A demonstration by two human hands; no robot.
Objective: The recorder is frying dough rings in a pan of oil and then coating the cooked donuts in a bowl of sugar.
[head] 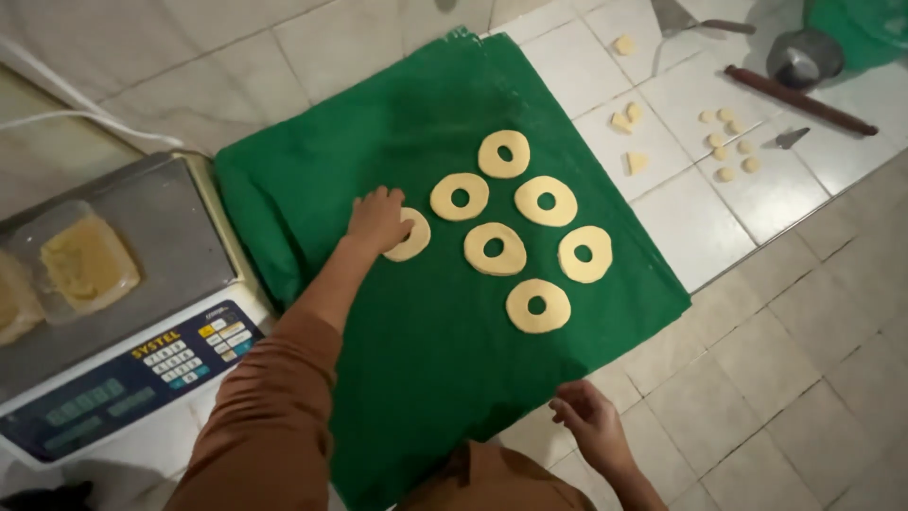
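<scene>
Here, seen from above, a white tiled counter (719, 227) carries a large green cloth (426, 360) spread slantwise, its near edge hanging over the counter's edge. To the left stands a weighing scale (123, 312) with a steel pan that holds flat slabs of pale dough in clear wrap (87, 265). On the cloth lie seven raw dough rings close together, several nearly touching. The person's left hand (376, 220), in a brown sleeve, rests flat with fingers spread on the leftmost dough ring (410, 237), covering part of it and gripping nothing. The right hand (588, 416) hovers loosely open and empty near the cloth's near edge. Farther back on the tiles lie a rolling pin (802, 99), a round metal cutter (802, 59), a scraper (676, 17) and small dough rounds (728, 144). The soft ring could stretch or stick to its neighbour if pressed or nudged; a tug at the overhanging cloth could shift every ring
</scene>
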